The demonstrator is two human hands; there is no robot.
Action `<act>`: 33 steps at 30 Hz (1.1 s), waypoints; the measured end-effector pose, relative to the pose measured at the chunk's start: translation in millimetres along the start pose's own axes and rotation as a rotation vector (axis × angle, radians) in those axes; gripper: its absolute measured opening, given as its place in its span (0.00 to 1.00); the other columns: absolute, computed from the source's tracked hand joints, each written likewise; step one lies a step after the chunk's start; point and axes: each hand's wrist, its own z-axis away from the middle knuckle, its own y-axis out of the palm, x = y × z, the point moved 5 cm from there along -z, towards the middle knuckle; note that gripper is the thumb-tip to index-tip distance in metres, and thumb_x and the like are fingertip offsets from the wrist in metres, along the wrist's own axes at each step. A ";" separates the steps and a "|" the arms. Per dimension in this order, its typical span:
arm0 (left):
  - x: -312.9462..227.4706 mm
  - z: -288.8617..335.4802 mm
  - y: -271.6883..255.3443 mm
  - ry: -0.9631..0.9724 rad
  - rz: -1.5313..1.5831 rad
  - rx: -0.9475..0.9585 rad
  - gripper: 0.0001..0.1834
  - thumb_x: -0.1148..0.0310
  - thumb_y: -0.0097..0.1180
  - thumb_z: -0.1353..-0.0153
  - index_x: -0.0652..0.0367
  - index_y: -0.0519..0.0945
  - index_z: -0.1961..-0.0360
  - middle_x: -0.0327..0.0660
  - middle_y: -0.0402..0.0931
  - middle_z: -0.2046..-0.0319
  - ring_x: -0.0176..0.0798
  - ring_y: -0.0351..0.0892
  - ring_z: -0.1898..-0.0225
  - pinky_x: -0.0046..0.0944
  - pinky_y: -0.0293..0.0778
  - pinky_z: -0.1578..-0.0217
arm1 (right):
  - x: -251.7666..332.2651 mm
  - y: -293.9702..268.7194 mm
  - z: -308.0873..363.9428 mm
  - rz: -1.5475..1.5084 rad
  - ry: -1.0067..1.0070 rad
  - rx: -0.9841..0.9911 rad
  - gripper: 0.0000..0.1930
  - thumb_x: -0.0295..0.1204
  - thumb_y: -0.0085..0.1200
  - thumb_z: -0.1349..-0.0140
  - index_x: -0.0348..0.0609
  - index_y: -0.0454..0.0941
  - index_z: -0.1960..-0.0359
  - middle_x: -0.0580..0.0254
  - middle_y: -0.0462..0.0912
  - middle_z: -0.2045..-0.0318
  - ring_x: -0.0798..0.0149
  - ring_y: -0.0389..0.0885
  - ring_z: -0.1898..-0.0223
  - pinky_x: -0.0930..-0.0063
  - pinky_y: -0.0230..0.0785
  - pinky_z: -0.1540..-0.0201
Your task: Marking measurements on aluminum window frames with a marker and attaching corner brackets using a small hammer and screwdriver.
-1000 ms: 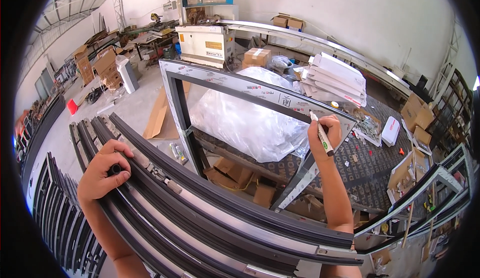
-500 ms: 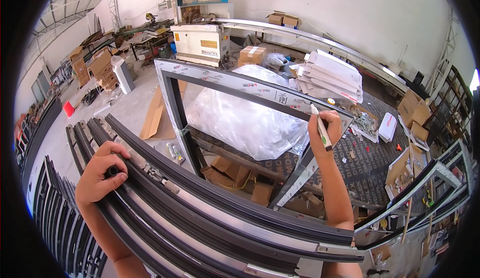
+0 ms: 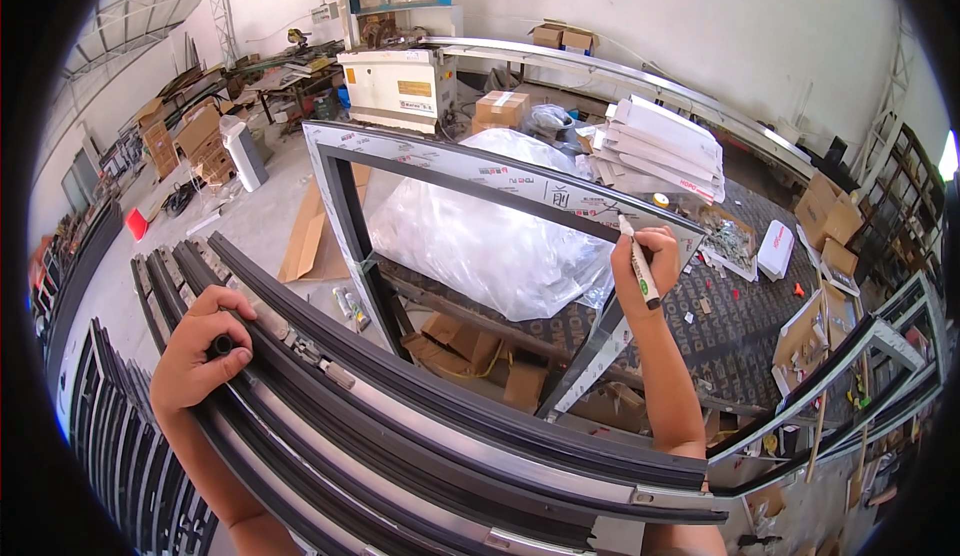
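Note:
My right hand (image 3: 655, 256) is closed round a white marker pen (image 3: 640, 274). The pen's tip points up at the film-covered top rail of an upright dark window frame (image 3: 480, 169), close to its right corner; whether it touches cannot be told. Dark handwritten strokes show on the film left of the pen. My left hand (image 3: 195, 351) pinches a small black marker cap (image 3: 223, 344) between thumb and fingers. It rests on a stack of dark metal frames (image 3: 420, 411) that lies across the foreground, between me and the upright frame.
Behind the upright frame, a big clear plastic bundle (image 3: 480, 241) lies on a dark patterned worktop (image 3: 715, 331). Flat white cartons (image 3: 660, 151) are piled at its back. More frames (image 3: 840, 396) lean at the right, and dark frames (image 3: 125, 436) stand at the left. A white machine (image 3: 395, 86) stands behind.
The marker and my right hand have shifted very slightly, the pen staying near the same spot on the rail. The view has moved a little. My left hand keeps its place.

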 end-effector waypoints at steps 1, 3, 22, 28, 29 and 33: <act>-0.6 -0.6 0.0 0.001 0.000 0.006 0.10 0.66 0.62 0.47 0.60 0.76 0.72 0.44 0.70 0.58 0.44 0.69 0.52 0.40 0.61 0.48 | -0.4 0.1 0.9 0.001 0.000 -0.001 0.12 0.18 0.62 0.53 0.40 0.69 0.71 0.59 0.74 0.79 0.63 0.72 0.81 0.73 0.63 0.79; 0.1 0.5 -1.1 0.002 -0.006 0.000 0.10 0.65 0.62 0.47 0.60 0.76 0.73 0.44 0.70 0.58 0.44 0.69 0.52 0.40 0.62 0.48 | -1.1 3.4 1.7 -0.034 0.016 0.054 0.13 0.18 0.62 0.54 0.40 0.68 0.72 0.58 0.75 0.79 0.63 0.72 0.80 0.73 0.63 0.79; 2.7 -47.4 13.9 0.106 -0.058 0.012 0.06 0.72 0.58 0.46 0.61 0.73 0.71 0.45 0.73 0.59 0.46 0.71 0.53 0.40 0.64 0.49 | -26.0 -155.8 24.9 -0.210 0.863 -0.479 0.05 0.29 0.54 0.35 0.43 0.71 0.66 0.71 0.69 0.81 0.81 0.63 0.83 0.89 0.50 0.84; 6.7 -106.1 35.5 0.278 -0.137 -0.046 0.08 0.70 0.58 0.44 0.61 0.72 0.71 0.44 0.74 0.59 0.47 0.72 0.53 0.40 0.65 0.49 | 16.7 -245.3 42.0 0.019 0.806 -0.673 0.07 0.30 0.57 0.36 0.45 0.73 0.61 0.75 0.69 0.80 0.84 0.62 0.82 0.91 0.48 0.83; 11.6 -116.1 37.8 0.306 -0.147 -0.054 0.08 0.70 0.57 0.43 0.61 0.72 0.71 0.44 0.74 0.59 0.48 0.71 0.53 0.40 0.65 0.49 | 25.4 -246.2 45.5 0.008 0.779 -0.677 0.08 0.30 0.58 0.37 0.45 0.73 0.60 0.75 0.70 0.79 0.84 0.62 0.82 0.92 0.48 0.83; 28.9 -175.6 60.6 0.425 -0.144 -0.046 0.11 0.67 0.57 0.41 0.65 0.72 0.69 0.49 0.73 0.64 0.53 0.71 0.54 0.43 0.66 0.49 | 69.7 -239.9 46.8 0.002 0.772 -0.689 0.09 0.29 0.56 0.37 0.43 0.73 0.57 0.73 0.72 0.76 0.84 0.65 0.78 0.92 0.51 0.81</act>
